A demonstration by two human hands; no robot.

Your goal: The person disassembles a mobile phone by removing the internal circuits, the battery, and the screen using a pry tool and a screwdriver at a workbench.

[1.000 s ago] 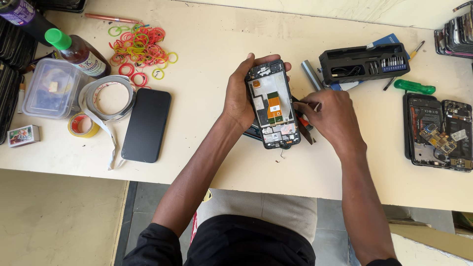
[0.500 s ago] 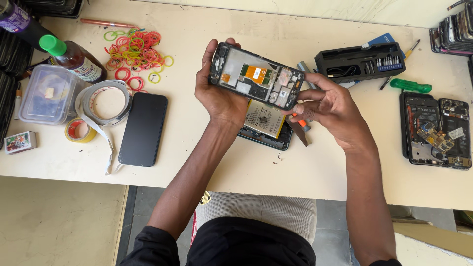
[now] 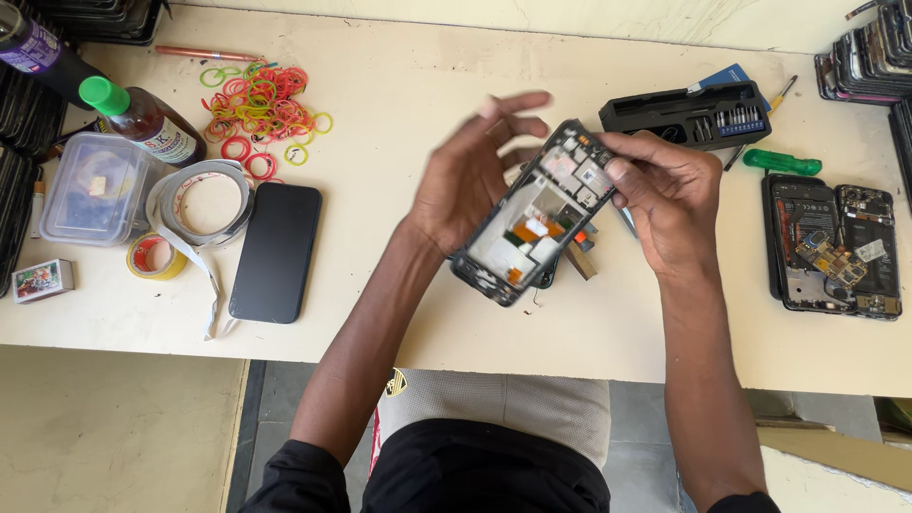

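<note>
Gripping one opened phone frame point(image 3: 534, 226) at its upper end, the right hand point(image 3: 665, 195) is seen with thumb and fingers closed on the part, which is held tilted above the middle of the desk point(image 3: 399, 104). The left hand point(image 3: 475, 171) is spread wide behind the frame's left side, fingers extended and blurred; whether it touches the frame cannot be told. Beneath the frame, further dark parts are partly hidden on the desk, and their number cannot be counted.

Toward the desk's right edge, one black bit tray point(image 3: 686, 112) is set near the far side, with one green-handled screwdriver point(image 3: 782, 162) just beside it. Two opened phones point(image 3: 834, 245) with exposed boards are laid side by side at the right edge. A stack of phone frames point(image 3: 874, 47) is piled in the far right corner.

To the left of the hands, one black phone point(image 3: 275, 251) is laid face down near the front edge. Just beside it, one large roll of grey tape point(image 3: 201, 201) and one small yellow tape roll point(image 3: 157, 256) are placed. One clear plastic box point(image 3: 95, 190) is set at the left edge, and one green-capped bottle point(image 3: 142, 119) lies behind it. A heap of coloured rubber bands point(image 3: 261, 104), too many to count, is spread near the far edge, with one copper-coloured pen point(image 3: 204, 54) beyond it.
</note>
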